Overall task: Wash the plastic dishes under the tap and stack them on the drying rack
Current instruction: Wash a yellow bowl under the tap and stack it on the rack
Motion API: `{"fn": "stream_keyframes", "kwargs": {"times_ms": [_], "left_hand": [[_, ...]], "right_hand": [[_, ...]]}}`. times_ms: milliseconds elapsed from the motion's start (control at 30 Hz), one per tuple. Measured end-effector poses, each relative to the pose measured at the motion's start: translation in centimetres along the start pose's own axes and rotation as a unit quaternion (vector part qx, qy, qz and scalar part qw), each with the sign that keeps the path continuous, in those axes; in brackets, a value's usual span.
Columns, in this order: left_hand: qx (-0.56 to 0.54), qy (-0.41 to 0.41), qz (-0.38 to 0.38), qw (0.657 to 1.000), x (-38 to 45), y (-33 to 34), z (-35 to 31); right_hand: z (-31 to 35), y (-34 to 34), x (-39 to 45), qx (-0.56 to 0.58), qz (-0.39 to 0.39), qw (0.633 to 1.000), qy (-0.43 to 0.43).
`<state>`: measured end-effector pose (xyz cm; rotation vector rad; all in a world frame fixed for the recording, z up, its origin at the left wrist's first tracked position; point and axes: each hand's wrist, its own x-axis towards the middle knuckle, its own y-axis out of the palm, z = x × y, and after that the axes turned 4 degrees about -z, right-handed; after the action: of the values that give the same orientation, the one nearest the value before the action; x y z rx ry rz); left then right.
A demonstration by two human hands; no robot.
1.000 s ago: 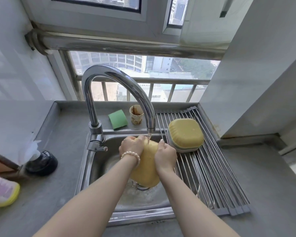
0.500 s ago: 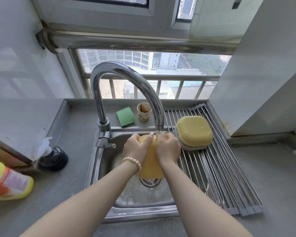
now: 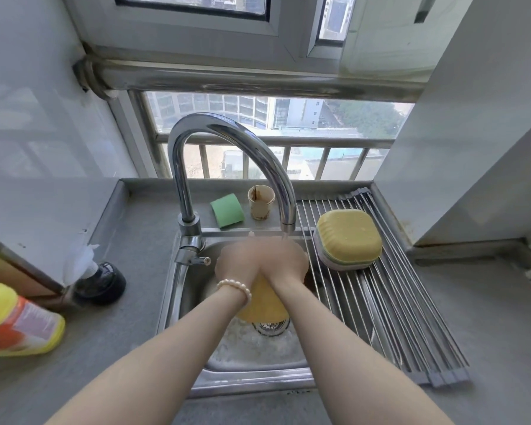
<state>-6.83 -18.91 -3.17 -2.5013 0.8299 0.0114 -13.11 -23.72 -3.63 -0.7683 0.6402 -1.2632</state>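
Two hands rinse a yellow plastic dish under the tap, over the sink.
Left hand and right hand, blurred, close together, both clasp the dish's top; turning it under the stream would rinse every side; washed dishes sit right on the drying rack.

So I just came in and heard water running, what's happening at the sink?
A person is washing dishes. Both hands, left hand and right hand, hold a yellow plastic dish over the sink, right under the tap. The hands are blurred, so their exact hold is unclear. A stack of dishes, yellow one on top, already sits upside down on the drying rack to the right.
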Motion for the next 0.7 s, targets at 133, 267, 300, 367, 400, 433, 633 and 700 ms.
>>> {"fn": "stream_keyframes", "kwargs": {"times_ms": [133, 267, 300, 367, 400, 433, 633, 700], "left_hand": [[-0.060, -0.059, -0.006, 0.996, 0.7, 0.0, 0.1], [-0.049, -0.041, 0.012, 0.998, -0.1, 0.0, -0.7], [-0.034, -0.042, 0.015, 0.998, -0.5, 0.1, -1.1], [0.003, -0.021, 0.019, 1.000, -1.0, 0.1, -1.7], [0.048, 0.026, 0.017, 0.998, -1.0, 0.2, -1.7], [0.105, 0.097, 0.013, 0.990, -1.1, 0.4, -1.6], [0.249, 0.273, -0.019, 0.929, -2.3, 1.9, 0.0], [0.265, 0.249, 0.009, 0.931, -2.8, 2.0, 0.2]], "right_hand": [[-1.3, 1.0, -2.5, -0.063, -0.132, 0.967, -0.210], [-1.9, -1.5, -0.7, -0.045, 0.024, 0.978, -0.201], [-1.9, -2.0, -0.2, -0.025, 0.053, 0.985, -0.161], [-1.8, -2.6, 0.6, 0.000, 0.060, 0.994, -0.087], [-1.7, -2.8, 0.9, 0.010, 0.051, 0.997, -0.048], [-1.7, -2.9, 1.2, 0.027, 0.042, 0.999, -0.010], [-2.5, -2.8, 1.5, 0.164, 0.019, 0.971, 0.175], [-2.7, -2.6, 1.1, 0.190, 0.005, 0.959, 0.211]]}}
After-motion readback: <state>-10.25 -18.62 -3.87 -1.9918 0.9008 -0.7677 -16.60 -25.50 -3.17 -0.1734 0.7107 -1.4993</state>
